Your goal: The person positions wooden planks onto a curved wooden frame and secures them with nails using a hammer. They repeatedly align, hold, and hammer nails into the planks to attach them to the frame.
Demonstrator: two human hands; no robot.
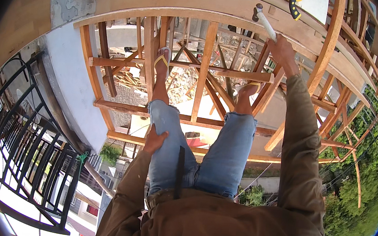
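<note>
Timber framing (205,73) below, hammer (266,25) projecting beyond right grip (281,52)

**Hammer (267,25) in your right hand (281,51), timber frame (204,73) below**

You grip the pale handle, its dark head beside a long wooden beam (187,2) along the top. Near it sits a yellow-and-black tool handle (294,5). Your left hand (154,140) rests against the left leg of your blue denim shorts (224,154), its fingers mostly hidden. Your yellow-strapped sandals (161,60) are planted among the timbers, and rubble (183,83) shows through the gaps underneath. A black metal railing (39,157) curves at your left; green trees (361,191) fill the lower right, beyond your brown sleeve (303,148).
</note>
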